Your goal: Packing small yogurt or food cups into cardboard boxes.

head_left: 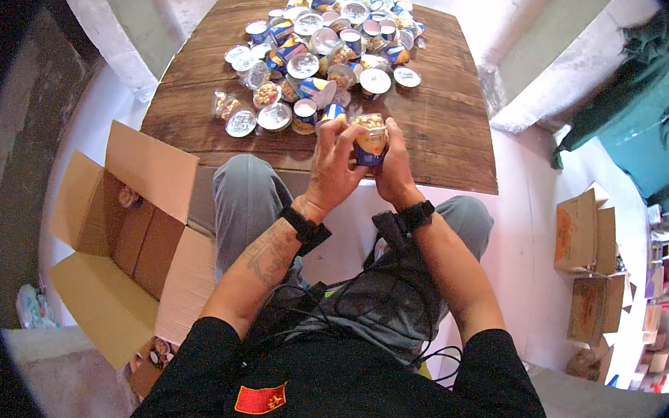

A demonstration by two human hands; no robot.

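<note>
Between my two hands is a small blue-and-yellow snack cup [371,147] topped by a clear section of colourful bits, held just above the table's near edge. My left hand [336,161] grips its left side, fingers curled round it. My right hand [395,165] closes on the right side with the thumb up along the cup. Just beyond my fingers, a large pile of similar cups [305,112] covers the middle and far part of the wooden table [453,132]. Some lie tipped, others show silvery or white lids.
An open cardboard box [145,236] stands on the left beside my knee, with a cup inside. Further open cartons [586,239] sit on the floor at right. A green cloth [645,117] hangs at the far right. Black cables [389,309] lie across my lap.
</note>
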